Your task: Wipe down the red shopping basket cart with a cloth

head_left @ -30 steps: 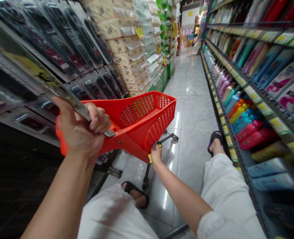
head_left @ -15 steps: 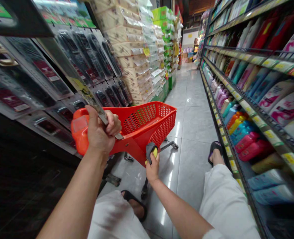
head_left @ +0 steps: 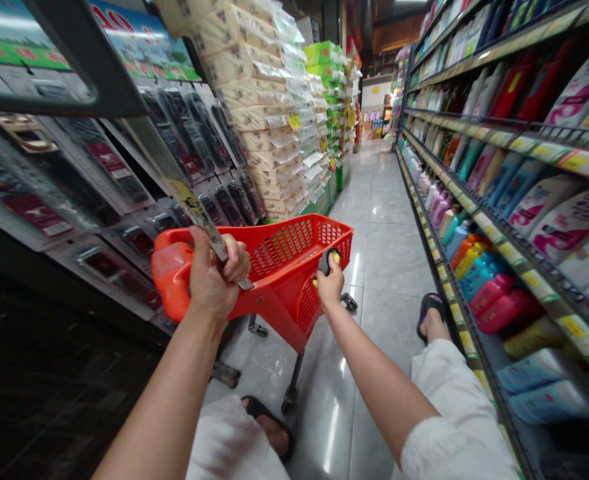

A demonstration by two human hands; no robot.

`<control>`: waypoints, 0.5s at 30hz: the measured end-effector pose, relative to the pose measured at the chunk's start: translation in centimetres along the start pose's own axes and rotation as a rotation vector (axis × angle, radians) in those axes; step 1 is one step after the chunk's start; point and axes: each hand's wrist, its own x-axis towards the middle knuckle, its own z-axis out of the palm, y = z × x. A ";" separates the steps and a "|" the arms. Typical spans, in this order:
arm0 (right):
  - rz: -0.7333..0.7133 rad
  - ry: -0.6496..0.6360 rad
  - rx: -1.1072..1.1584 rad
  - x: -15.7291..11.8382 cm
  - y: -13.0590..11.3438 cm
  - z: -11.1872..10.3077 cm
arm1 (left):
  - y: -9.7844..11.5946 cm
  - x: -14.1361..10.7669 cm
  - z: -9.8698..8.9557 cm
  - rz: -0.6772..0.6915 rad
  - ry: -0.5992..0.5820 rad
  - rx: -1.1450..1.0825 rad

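As the right hand point(head_left: 330, 288) raises a clutched grey-yellow object point(head_left: 326, 263), the left hand point(head_left: 213, 283) grips a flat strip point(head_left: 194, 208).

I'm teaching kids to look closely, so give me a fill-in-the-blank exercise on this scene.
The left hand grips a flat strip of shiny ____.
The right hand holds a tool that is dark and ____.
The shelf of bottles stands on the ____ side of the aisle.
The person's trousers are ____.

Missing words: metal; yellow; right; white.
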 end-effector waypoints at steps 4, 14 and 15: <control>-0.072 -0.095 -0.237 -3.9 -0.5 -0.4 | -0.1 0.1 -0.1 0.015 -0.009 0.011; -0.181 -0.246 -0.606 -4.6 -2.3 -2.8 | -0.3 0.2 -0.1 -0.018 0.021 0.014; -0.217 -0.282 -0.629 -5.6 -2.1 -3.0 | -0.2 0.2 -0.1 -0.020 0.023 0.011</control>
